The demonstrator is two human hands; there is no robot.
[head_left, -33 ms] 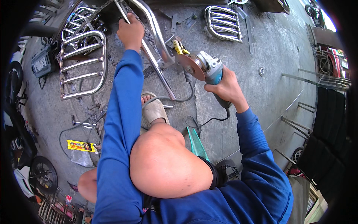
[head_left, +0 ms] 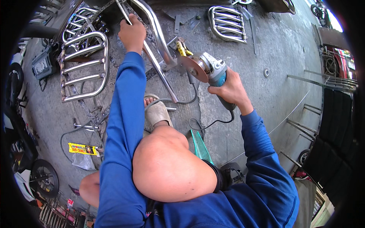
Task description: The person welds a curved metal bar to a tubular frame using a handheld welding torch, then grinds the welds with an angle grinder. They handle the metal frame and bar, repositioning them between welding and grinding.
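Note:
My left hand is closed around a thin shiny metal tube that slants down toward my foot. Beside it runs a thicker, bent chrome tube, whose lower end is close to the grinder's disc. In my right hand is a teal and grey angle grinder, gripped by its body. Its reddish-brown disc faces the bent tube's end; I cannot tell whether they touch. A yellow clamp-like holder on a grey cable lies just beyond the disc.
Chrome slatted racks stand at left and lie at the far right. My sandalled foot is below the tubes, near the grey cable. A yellow packet, a metal ring and a green pointed piece are on the concrete floor.
My left hand and the tubes have shifted very slightly to the left. The grinder has moved a touch left too, still in my right hand.

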